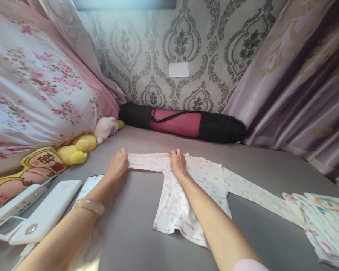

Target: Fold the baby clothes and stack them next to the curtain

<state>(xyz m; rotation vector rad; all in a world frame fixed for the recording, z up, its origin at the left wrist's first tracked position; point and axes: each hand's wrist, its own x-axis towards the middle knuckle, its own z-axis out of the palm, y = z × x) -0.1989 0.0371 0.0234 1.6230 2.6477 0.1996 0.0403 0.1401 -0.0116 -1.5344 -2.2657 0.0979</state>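
Note:
A small white long-sleeved shirt point(206, 180) with a fine printed pattern lies spread on the grey surface point(130, 218). My left hand point(119, 162), a bangle on its wrist, is closed on the cuff end of the left-hand sleeve. At the shoulder end of that same sleeve, my right hand point(177, 162) is closed on the fabric. Between the two hands the sleeve is stretched straight. The other sleeve slants out to the right, its end reaching a pile of folded clothes point(330, 226). My right forearm covers part of the shirt's body.
On the left are a power strip point(19, 203), a white power bank point(46, 212), a phone point(89, 184) and plush toys point(77, 149). A black and pink rolled bag point(180, 122) lies along the patterned wall point(155, 45). Curtains point(285, 82) hang at the right.

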